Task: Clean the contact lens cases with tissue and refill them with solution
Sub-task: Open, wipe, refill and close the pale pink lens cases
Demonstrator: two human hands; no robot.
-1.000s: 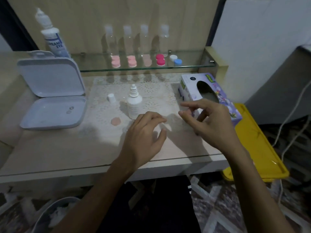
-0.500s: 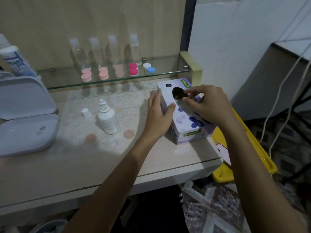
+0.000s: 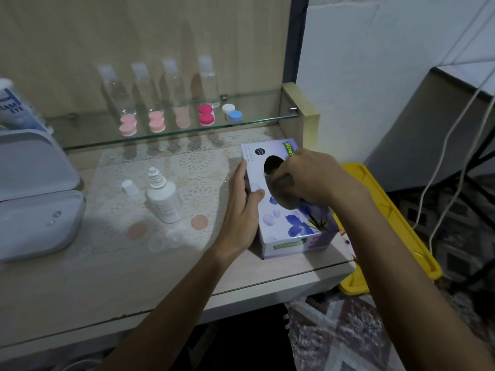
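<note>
two hands at the tissue box (image 3: 270,210) on the desk's right end: left hand (image 3: 241,207) braced flat against its side, thumb on top; right hand (image 3: 308,178) reaching fingers into the oval slot, tissue grip hidden, cannot tell. beside them, uncapped solution bottle (image 3: 162,198), its cap (image 3: 130,187), two peach lids (image 3: 199,222) and clear lens case (image 3: 164,242) waiting on the lace mat; more cases on the glass shelf (image 3: 174,131). risk: near-empty box lifting or sliding toward the edge if tugged without bracing. compared with half a second ago, right fingers deeper inside the slot.
</note>
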